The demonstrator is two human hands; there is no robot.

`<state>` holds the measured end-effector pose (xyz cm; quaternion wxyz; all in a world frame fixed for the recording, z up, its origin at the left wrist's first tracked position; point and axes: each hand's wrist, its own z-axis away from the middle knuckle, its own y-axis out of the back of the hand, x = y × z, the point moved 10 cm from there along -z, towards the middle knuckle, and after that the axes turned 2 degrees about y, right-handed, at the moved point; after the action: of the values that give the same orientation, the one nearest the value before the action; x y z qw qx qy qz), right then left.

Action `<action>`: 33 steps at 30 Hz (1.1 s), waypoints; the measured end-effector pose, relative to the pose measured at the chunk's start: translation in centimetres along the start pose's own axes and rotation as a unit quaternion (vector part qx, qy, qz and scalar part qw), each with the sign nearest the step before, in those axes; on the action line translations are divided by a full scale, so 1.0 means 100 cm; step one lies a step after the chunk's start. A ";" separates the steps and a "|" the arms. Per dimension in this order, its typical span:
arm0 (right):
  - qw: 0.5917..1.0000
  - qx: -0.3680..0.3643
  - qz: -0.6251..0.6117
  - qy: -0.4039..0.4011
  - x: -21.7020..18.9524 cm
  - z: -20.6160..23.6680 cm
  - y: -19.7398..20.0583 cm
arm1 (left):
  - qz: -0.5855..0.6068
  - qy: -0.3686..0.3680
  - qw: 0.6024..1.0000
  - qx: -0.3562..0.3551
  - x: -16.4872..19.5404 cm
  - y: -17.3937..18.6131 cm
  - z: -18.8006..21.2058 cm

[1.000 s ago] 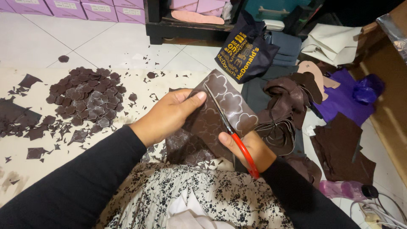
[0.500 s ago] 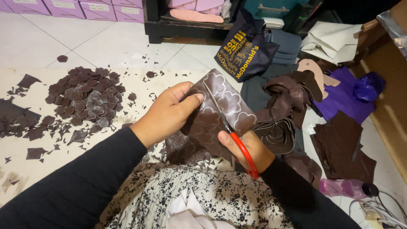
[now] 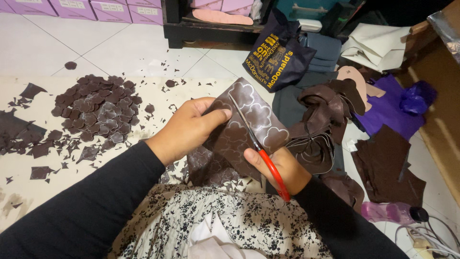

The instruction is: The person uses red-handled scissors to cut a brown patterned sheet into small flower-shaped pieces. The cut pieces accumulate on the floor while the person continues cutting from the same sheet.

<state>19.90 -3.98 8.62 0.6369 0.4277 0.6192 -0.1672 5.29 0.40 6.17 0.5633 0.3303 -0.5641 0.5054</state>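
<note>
Pale tiled floor (image 3: 120, 52), heap of dark brown flower-shaped cutouts (image 3: 96, 112) on it. Brown leathery sheet (image 3: 239, 134) with traced cloud outlines held over lap; left hand (image 3: 187, 129) fingers pinch its edge, right hand (image 3: 282, 168) fingers grip red-handled scissors (image 3: 256, 144), blades on sheet.

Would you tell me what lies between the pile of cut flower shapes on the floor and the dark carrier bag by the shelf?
In the head view, between the pile of cut flower shapes and the dark carrier bag lie only pale mat and white tile with small dark offcuts.

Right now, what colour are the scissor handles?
Red, on the scissors held in the right hand; seen in the head view.
</note>
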 end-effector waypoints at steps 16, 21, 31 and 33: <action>1.000 0.010 -0.005 -0.006 0.003 -0.001 -0.001 | -0.009 -0.002 1.000 0.001 -0.003 -0.001 -0.001; 1.000 -0.009 0.017 0.006 -0.005 -0.001 -0.002 | -0.018 -0.002 1.000 0.002 -0.004 -0.001 -0.001; 0.998 -0.016 -0.008 -0.058 0.011 0.000 -0.005 | -0.029 0.027 0.999 0.004 -0.012 0.001 -0.003; 0.998 -0.017 -0.009 -0.058 0.012 0.000 -0.005 | -0.031 0.021 0.999 0.003 -0.011 0.001 -0.003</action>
<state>19.67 -3.90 7.36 0.6774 0.4011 0.5878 -0.1865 5.46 0.49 5.04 0.5895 0.3391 -0.5399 0.4961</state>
